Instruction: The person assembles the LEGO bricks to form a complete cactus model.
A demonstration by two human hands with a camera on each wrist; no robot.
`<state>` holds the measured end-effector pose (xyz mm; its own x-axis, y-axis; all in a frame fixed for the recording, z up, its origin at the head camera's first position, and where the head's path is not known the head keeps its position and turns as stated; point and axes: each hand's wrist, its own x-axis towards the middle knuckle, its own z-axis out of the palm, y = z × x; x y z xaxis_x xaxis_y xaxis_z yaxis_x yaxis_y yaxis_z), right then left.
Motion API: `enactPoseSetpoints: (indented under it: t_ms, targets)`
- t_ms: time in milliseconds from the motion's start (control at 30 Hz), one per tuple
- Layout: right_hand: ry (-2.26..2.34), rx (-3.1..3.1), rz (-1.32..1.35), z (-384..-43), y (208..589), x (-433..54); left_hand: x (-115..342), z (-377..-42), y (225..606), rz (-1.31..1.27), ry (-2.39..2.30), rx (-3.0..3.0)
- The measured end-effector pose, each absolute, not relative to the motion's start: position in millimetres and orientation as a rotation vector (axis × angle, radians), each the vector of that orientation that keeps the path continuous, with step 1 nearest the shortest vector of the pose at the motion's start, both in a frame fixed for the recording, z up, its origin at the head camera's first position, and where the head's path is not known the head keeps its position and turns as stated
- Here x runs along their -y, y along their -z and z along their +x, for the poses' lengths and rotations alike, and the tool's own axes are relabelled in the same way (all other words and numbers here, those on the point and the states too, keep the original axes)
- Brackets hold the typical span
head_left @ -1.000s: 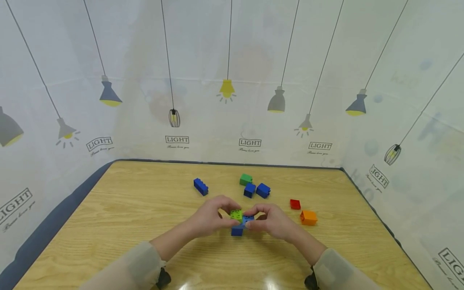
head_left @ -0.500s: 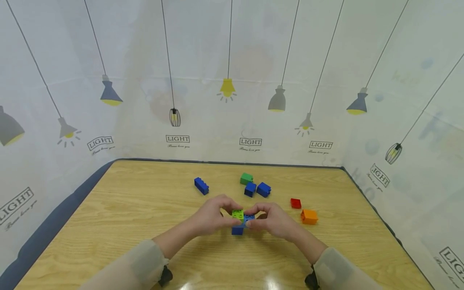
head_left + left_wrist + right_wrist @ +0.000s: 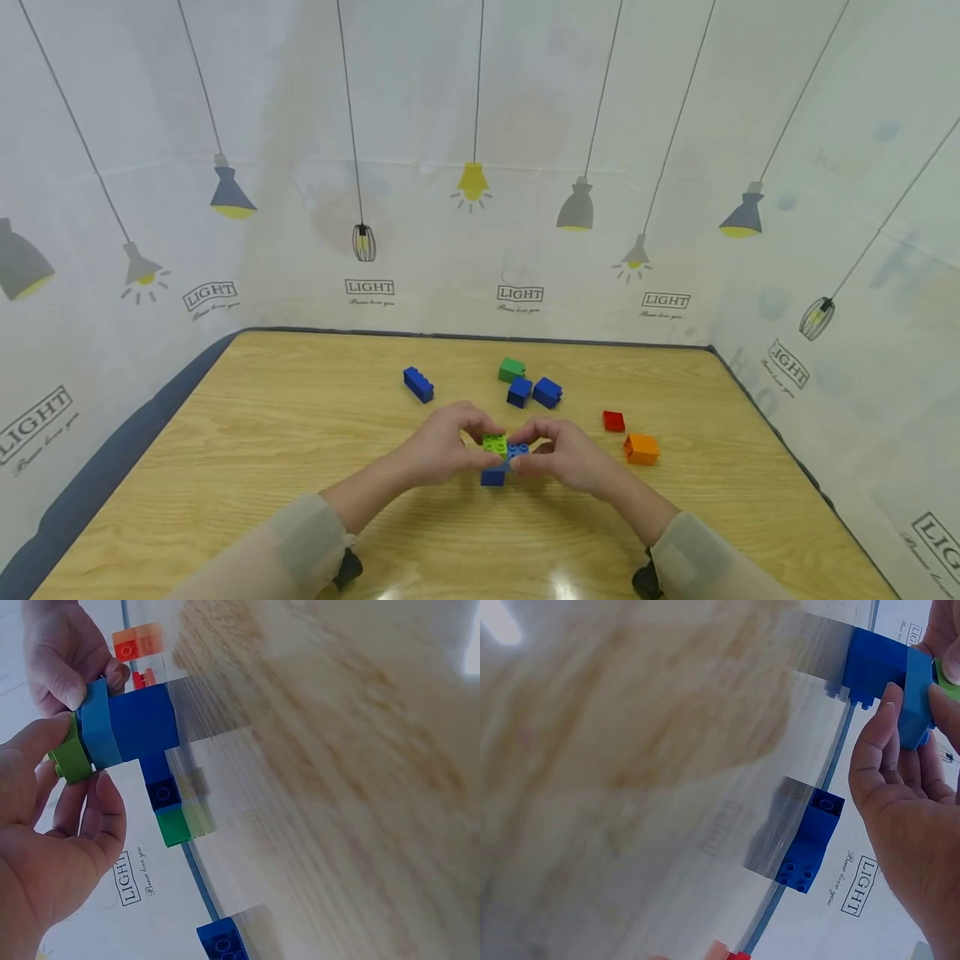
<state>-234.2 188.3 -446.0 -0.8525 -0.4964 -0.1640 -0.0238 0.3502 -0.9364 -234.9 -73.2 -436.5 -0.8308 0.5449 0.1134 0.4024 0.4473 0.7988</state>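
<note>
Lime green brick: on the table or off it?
Off: the left hand pinches the lime green brick above the light blue brick.

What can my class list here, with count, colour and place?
Lime brick: 1, green, atop the stack
Pale brick: 1, light blue, below lime brick
Base brick: 1, dark blue, stack's bottom
Green brick: 1, green, back centre
Long brick: 1, blue, left of green
Short bricks: 2, blue, near green brick
Red brick: 1, red, right
Orange brick: 1, orange, right
Table: 1, brown, under bricks
Backdrop: 1, whitish, behind table
Printed lamps: 9, multicoloured, backdrop
LIGHT signs: 7, black, backdrop
Sleeves: 2, pale, forearms
Wrist pieces: 2, black, by sleeves
Left hand: 1, fingers pinching lime brick
Right hand: 1, fingers pinching pale brick
</note>
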Motion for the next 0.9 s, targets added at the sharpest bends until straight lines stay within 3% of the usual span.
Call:
enactPoseSetpoints:
  t_ms: [900]
  targets:
    - [1.523, -2.176, -0.421, -233.6, 443.0, -188.0, 75.5, -235.6, 432.5, 0.963, -1.258, -2.548]
